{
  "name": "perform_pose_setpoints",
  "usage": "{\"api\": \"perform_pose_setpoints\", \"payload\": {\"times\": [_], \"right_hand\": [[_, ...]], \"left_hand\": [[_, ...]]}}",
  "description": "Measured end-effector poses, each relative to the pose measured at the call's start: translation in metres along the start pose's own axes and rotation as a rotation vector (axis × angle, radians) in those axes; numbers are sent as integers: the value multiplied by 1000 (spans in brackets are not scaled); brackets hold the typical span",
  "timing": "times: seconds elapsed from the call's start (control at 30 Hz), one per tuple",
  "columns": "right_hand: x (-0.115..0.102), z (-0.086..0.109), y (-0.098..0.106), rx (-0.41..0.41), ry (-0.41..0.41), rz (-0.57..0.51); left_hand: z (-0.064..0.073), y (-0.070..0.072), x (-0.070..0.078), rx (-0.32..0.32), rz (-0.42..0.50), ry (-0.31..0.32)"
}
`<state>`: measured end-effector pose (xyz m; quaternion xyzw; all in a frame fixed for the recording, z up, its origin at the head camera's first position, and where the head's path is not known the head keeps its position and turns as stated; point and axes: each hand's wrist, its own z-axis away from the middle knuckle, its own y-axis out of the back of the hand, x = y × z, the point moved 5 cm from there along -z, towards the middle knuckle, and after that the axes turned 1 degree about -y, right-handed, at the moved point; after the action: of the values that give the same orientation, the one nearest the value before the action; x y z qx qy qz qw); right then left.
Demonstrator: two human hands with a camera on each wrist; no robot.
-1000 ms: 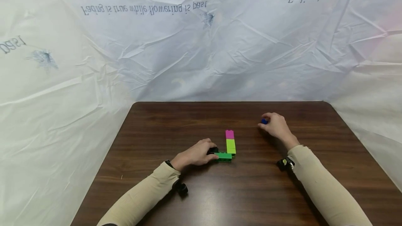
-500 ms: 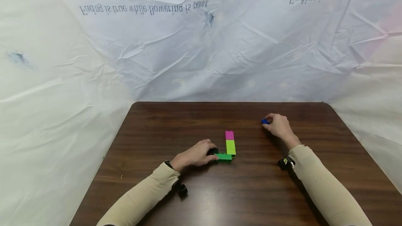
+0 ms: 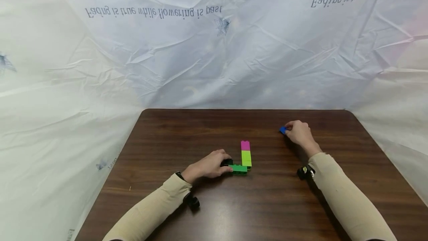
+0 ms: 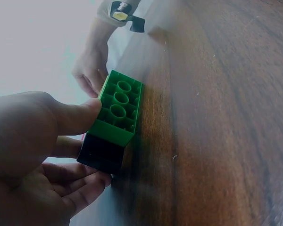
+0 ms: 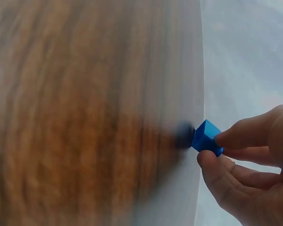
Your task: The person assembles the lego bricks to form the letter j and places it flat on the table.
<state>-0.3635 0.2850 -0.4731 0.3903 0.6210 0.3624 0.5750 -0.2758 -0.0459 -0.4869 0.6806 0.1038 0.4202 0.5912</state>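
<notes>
In the head view, my left hand (image 3: 210,164) grips a green toy brick (image 3: 238,170) and a black toy brick (image 4: 102,153) that sits against it. My thumb presses the green one, whose hollow underside with round tubes faces the left wrist camera. Adjoining the green brick are a lime-yellow brick (image 3: 246,158) and, at its far end, a magenta brick (image 3: 245,145). Farther back on the right, my right hand (image 3: 300,134) pinches a small blue brick (image 5: 205,135) between thumb and fingers. It is tilted, and its lower part is partly covered by fingertips.
A dark wood-grain table (image 3: 187,129) lies under both hands. Pale printed sheeting (image 3: 214,58) hangs behind it and along both sides. Each forearm wears a wrist-mounted camera, such as the left camera (image 3: 193,201).
The blue brick has turned in my right fingers, showing more of its face, and that hand has shifted slightly right. My left hand stays on the green and black bricks.
</notes>
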Motion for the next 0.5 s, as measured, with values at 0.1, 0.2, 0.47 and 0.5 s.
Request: {"api": "perform_pose_setpoints", "payload": {"times": [0.1,0.2,0.47,0.5], "right_hand": [[2,-1,-2,-13,-1,7],[3,-2,-3,-29,8,9],[3,-2,-6,-68,20,-17],[3,-2,-7,-75,19,-18]], "left_hand": [[1,-1,1,3,7,2],[2,-2,3,3,10,3],[4,-5,6,4,12,19],[4,-5,7,5,13,21]]}}
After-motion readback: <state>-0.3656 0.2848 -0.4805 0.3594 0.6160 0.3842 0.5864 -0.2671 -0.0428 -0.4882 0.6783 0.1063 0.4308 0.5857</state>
